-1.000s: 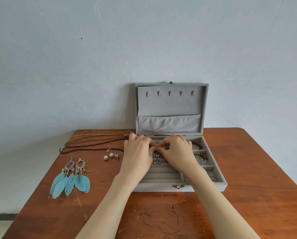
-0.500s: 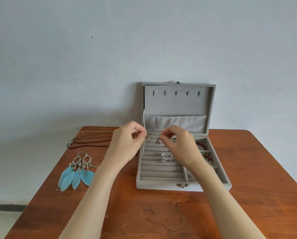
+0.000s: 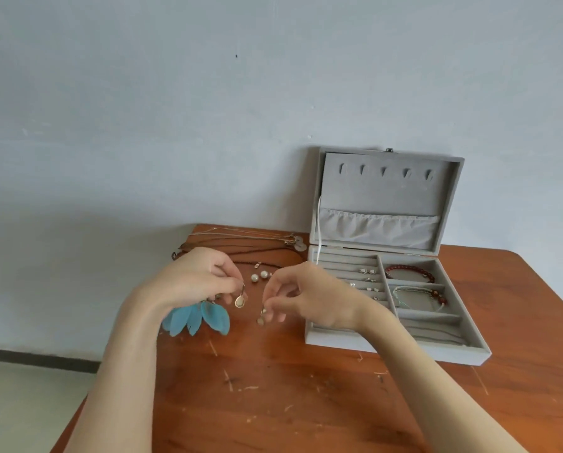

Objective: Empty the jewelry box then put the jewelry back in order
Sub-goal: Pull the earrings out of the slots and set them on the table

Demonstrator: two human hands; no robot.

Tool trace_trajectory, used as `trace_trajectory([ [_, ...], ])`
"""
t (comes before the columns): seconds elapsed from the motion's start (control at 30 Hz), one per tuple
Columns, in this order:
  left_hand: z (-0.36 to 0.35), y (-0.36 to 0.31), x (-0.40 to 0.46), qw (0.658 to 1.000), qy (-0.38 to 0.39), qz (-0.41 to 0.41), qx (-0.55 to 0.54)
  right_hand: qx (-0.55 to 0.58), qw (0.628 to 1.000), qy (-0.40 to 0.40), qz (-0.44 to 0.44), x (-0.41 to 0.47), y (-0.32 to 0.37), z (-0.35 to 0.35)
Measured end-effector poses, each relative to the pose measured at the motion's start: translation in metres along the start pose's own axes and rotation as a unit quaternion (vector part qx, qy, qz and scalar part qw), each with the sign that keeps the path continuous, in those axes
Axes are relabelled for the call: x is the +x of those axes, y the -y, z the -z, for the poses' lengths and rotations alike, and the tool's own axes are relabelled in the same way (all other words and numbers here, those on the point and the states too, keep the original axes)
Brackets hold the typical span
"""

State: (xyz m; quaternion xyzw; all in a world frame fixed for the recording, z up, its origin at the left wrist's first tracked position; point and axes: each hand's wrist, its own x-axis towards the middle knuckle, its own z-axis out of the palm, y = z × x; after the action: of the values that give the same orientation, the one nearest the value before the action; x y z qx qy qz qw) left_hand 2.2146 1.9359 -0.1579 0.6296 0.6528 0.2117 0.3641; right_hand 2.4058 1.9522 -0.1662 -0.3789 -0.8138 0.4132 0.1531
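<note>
Pinching one drop earring [image 3: 240, 301] in my left hand [image 3: 193, 278] and one [image 3: 261, 318] in my right hand [image 3: 309, 297], I hover left of the open jewelry box [image 3: 391, 346], near two pearl studs [image 3: 259, 276].

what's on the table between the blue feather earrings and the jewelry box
In the head view, bare wood; above it the right hand pinches a small drop earring.

Soft even daylight; hands slightly blurred

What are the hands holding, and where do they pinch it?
Each holds one small drop earring. The left hand pinches its earring by the top hook; the right hand pinches the other earring near its top.
</note>
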Motion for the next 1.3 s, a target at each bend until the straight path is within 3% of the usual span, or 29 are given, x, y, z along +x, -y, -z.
trace_trajectory([
  [0.13,-0.005,0.002,0.003,0.998,0.027,0.014,0.050,-0.089,0.994,0.050,-0.033,0.015,0.002,-0.006],
  [0.3,-0.013,0.004,0.010,0.997,0.029,0.033,0.071,-0.155,0.986,-0.020,-0.063,0.032,-0.004,-0.013],
  [0.6,-0.022,0.007,0.022,0.993,-0.056,0.036,0.098,-0.170,0.975,-0.119,-0.078,0.047,-0.015,-0.023],
  [1.3,-0.033,0.013,0.034,0.986,-0.131,0.029,0.100,-0.169,0.963,-0.192,-0.086,0.051,-0.021,-0.030],
])
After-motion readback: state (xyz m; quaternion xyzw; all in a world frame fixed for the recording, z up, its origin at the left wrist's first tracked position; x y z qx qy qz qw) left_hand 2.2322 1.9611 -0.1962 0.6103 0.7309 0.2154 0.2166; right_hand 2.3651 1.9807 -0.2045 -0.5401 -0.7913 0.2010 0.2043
